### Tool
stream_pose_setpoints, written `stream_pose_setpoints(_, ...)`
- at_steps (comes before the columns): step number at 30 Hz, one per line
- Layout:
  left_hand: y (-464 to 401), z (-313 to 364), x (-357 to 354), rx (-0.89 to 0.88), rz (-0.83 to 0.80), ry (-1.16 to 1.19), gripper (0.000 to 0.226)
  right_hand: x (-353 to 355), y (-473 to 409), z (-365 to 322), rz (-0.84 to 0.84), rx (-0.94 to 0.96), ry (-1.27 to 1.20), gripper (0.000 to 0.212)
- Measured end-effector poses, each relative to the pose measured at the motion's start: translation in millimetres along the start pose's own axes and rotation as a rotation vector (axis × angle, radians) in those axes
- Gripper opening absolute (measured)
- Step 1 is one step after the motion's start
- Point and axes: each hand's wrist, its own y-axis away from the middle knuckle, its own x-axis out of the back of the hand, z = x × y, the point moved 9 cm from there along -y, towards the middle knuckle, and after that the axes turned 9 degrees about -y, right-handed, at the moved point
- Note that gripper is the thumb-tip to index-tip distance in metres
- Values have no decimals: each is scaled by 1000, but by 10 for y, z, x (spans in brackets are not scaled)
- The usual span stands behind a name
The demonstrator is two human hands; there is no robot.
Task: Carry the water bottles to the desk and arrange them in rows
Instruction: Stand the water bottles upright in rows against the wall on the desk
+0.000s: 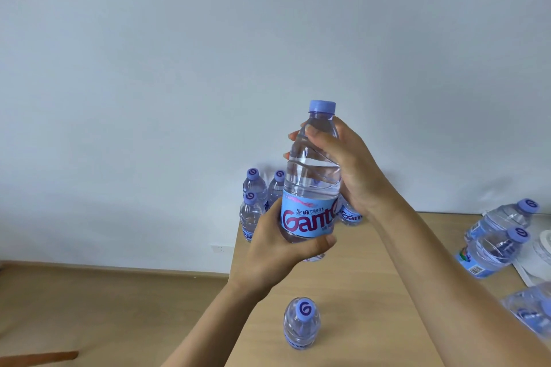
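A pale wall (208,53) fills the upper view, with a wood floor (104,307) at lower left. The tan surface (357,292) runs from the wall toward the camera. Above it, both hands are clamped on one upright water bottle (311,185) — the right hand (351,167) wraps the clear shoulder below the purple cap (322,106), and the left hand (283,250) grips the base under the blue label (308,219). At the far edge by the wall stands a cluster of bottles (253,202), close together. Two bottles at right (498,235) sit near the surface's right edge — one just in front of the other. A lone bottle (301,325) stands near the camera, well apart from the cluster.
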Motion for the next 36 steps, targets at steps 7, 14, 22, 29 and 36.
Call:
stream_pose_setpoints(7, -47, -321, -17, 63, -72, 1, 52, 95, -2, 279, 46, -22, 169, 21)
stream_pose_setpoints(14, -166, -784, 104, 138, -71, -73, 51, 265, -19, 663, 8, -54, 332, 32)
stream_pose_setpoints(22, -338, -1384, 165, 145, -26, -210, 57, 422, 99, 1394, -86, -174, 483, 23)
stream_pose_setpoints(29, -402, -2218, 179, 279, 18, -242, 73, 600, 323, 2041, -69, -315, 541, 33)
stream_pose_setpoints(36, -377, -2705, 158, 389, 44, -284, 81, 734, 489, 2410, -7, -390, 532, 48)
